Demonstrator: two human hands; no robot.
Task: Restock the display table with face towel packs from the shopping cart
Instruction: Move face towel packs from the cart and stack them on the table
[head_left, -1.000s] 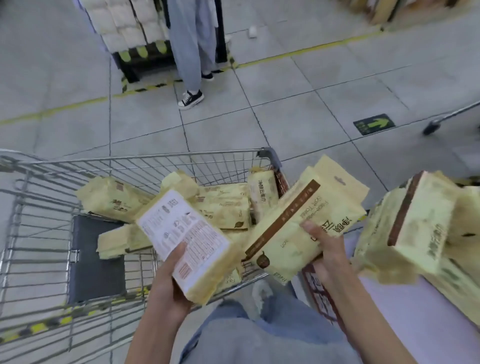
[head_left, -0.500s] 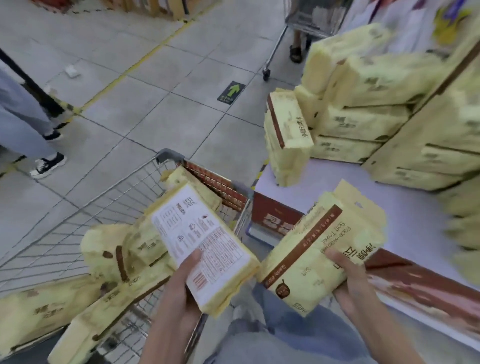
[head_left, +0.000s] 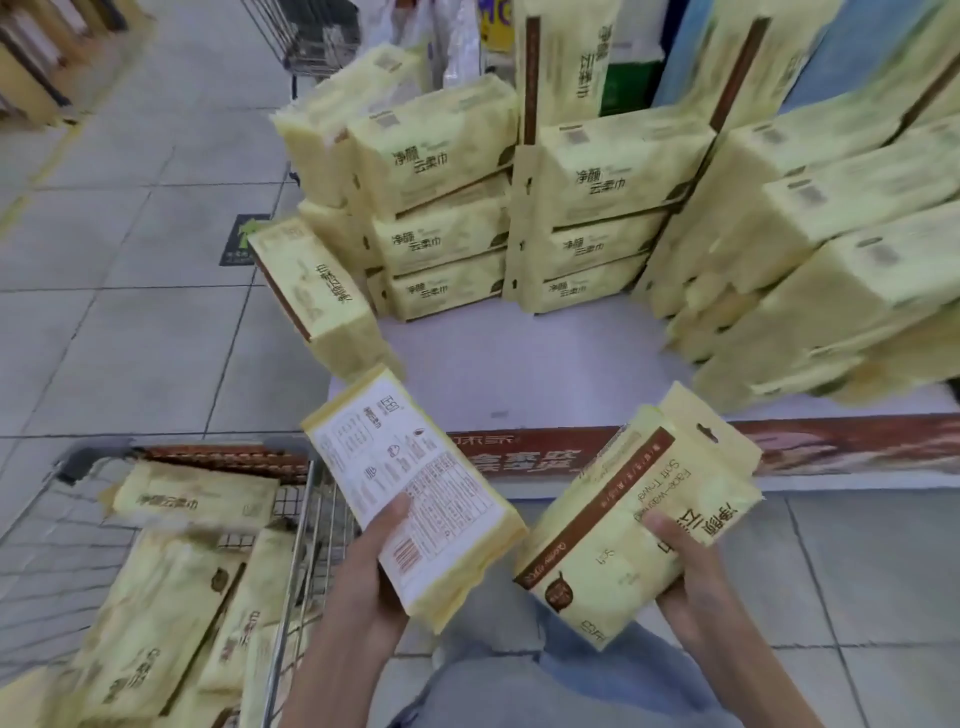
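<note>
My left hand (head_left: 366, 582) grips a yellow face towel pack (head_left: 410, 493) with its white printed back facing up. My right hand (head_left: 685, 582) holds a second face towel pack (head_left: 631, 519), brown-striped front up. Both packs hover just in front of the display table (head_left: 519, 374), whose white top has a bare patch in the middle. Stacks of the same yellow packs (head_left: 587, 218) ring that patch at the back and right. One pack (head_left: 317, 296) leans tilted at the table's left corner. The shopping cart (head_left: 291, 561) at lower left holds several more packs (head_left: 150, 623).
A red banner (head_left: 524, 457) runs along the table's front edge. Another wire cart (head_left: 311, 36) stands on the grey tiled floor behind the table. A green arrow floor sticker (head_left: 241, 241) lies left of the table. My jeans-clad leg (head_left: 545, 680) is below.
My view has swung right from the cart to the display table. Both hands, each still holding its pack, have come over from above the cart to the table's front edge.
</note>
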